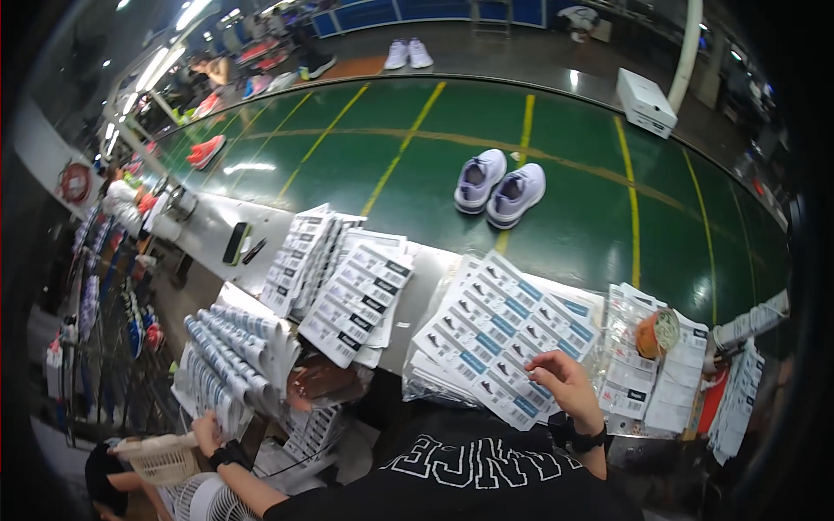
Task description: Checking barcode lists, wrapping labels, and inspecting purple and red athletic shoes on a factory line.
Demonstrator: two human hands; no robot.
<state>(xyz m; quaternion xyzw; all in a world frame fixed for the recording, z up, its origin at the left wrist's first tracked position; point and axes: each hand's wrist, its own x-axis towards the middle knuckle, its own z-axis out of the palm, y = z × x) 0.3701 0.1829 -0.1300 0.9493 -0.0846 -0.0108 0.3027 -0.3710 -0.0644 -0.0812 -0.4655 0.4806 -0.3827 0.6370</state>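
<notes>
The right hand (565, 382) pinches a label on the sheet of labels (499, 347), the left hand (207, 431) grips another stack of label sheets (230, 360), and most labels seem unpeeled.

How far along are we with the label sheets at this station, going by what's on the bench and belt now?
Done: nothing shows as labelled; the lilac shoes sit bare on the green belt, a white box farther on. In hand: the right hand fingers the top label sheet; the left hand is at the fanned sheets. Left: several full stacks, so most sheets look unused.
</notes>
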